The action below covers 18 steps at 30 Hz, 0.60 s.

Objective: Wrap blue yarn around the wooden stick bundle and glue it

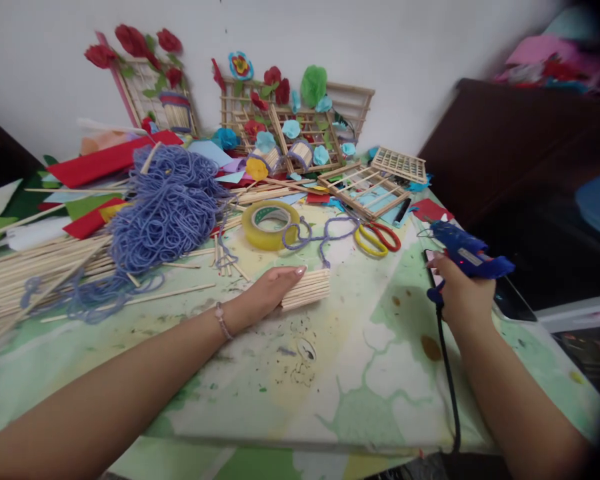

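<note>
My left hand point(273, 290) is closed on a small bundle of short wooden sticks point(307, 289) laid side by side, near the middle of the table. A strand of blue-purple yarn point(325, 241) runs from the bundle's upper edge toward the scissors point(377, 239). At the right, my right hand point(463, 293) is wrapped round the handle of a blue glue gun point(470, 250), its nozzle pointing left and its black cord hanging down over the table. The glue gun is apart from the sticks.
Clear yellowish tape point(270, 225) lies behind my left hand. A yarn heap point(170, 207) and long sticks point(40, 273) cover the left. Stick frames with paper flowers point(305, 120) lean on the wall. A phone point(515, 300) lies beside my right hand.
</note>
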{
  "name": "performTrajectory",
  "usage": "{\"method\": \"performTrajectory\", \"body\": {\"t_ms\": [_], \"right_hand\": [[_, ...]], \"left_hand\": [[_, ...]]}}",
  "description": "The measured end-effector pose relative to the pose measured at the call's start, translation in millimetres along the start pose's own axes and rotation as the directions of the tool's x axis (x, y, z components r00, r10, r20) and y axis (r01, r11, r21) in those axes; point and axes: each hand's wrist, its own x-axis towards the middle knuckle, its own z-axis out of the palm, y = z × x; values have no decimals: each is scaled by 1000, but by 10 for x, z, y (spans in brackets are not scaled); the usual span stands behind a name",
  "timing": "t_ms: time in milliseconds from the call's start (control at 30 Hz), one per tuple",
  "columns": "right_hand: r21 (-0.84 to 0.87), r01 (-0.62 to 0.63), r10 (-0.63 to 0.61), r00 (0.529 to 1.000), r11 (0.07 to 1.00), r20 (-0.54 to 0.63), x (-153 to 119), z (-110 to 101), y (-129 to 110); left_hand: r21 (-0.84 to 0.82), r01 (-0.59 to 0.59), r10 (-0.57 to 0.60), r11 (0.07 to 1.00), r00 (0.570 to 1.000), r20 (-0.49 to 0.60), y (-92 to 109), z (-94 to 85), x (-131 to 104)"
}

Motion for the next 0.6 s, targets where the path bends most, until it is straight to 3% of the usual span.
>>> {"method": "performTrajectory", "body": {"t_ms": [67, 167, 400, 600], "right_hand": [[49, -54, 59, 993, 997, -107, 139, -24, 82], [9, -102, 102, 987, 995, -124, 231, -16, 154], [-244, -157, 177, 982, 957, 63, 150, 88, 230], [-383, -91, 181, 961, 919, 207, -59, -24, 104]], "left_hand": [[-12, -21, 21, 1000, 1000, 1, -3, 7, -1], [-65, 7, -6, 998, 1000, 18, -24, 16, 3], [-45, 45, -45, 998, 999, 20, -71, 16, -4], [-12, -15, 16, 1000, 999, 46, -8, 0, -24]]}}
